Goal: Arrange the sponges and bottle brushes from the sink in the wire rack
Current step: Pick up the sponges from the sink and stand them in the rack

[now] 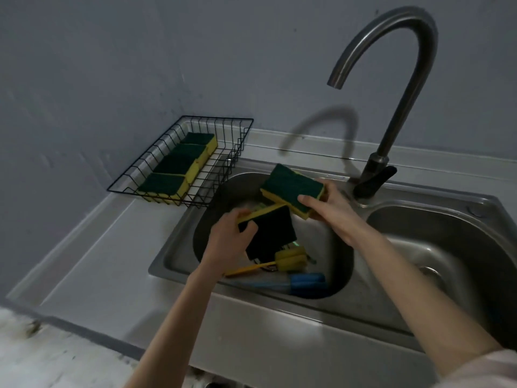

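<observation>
My left hand grips a yellow sponge with a dark green pad, held on edge over the left sink basin. Beside it, my right hand holds a second green-and-yellow sponge, raised flat above the basin's back. At the bottom of the basin lie a yellow bottle brush and a blue bottle brush. The black wire rack stands on the counter at the back left, with several sponges in a row along its left side.
A tall curved faucet rises behind the sink, between the two basins. The right basin has a drain at its bottom. Grey counter stretches left of the sink, with a wall behind the rack.
</observation>
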`<state>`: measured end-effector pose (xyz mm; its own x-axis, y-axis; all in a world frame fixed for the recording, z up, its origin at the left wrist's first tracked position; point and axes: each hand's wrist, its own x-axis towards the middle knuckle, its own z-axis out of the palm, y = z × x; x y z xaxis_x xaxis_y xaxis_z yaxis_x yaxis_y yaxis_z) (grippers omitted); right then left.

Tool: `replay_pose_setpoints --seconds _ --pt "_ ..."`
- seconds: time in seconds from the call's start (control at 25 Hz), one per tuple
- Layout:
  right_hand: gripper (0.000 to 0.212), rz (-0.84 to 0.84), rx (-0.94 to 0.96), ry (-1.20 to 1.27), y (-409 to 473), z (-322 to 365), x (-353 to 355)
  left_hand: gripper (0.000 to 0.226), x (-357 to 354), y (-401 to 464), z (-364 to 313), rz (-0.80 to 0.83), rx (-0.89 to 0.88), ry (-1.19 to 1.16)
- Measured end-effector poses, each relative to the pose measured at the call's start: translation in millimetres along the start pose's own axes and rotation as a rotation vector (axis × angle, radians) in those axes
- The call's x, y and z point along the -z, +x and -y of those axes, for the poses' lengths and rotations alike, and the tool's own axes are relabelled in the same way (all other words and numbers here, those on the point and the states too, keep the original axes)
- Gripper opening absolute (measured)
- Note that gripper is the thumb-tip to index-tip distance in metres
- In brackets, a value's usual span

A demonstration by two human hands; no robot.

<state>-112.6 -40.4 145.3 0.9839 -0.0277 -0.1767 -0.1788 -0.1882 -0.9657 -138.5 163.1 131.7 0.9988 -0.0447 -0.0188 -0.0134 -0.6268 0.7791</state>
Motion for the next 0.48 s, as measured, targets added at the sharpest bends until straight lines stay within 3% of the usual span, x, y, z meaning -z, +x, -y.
replay_pose_setpoints --seconds 0.2,0.48 --pt "0.023 0.037 0.007 0.145 17 24 -49 0.032 45 7 28 -0.072 0.033 -0.067" --pt "0.027 0.044 0.043 0.091 47 61 -103 0.03 105 21 51 -0.125 0.05 -0.167"
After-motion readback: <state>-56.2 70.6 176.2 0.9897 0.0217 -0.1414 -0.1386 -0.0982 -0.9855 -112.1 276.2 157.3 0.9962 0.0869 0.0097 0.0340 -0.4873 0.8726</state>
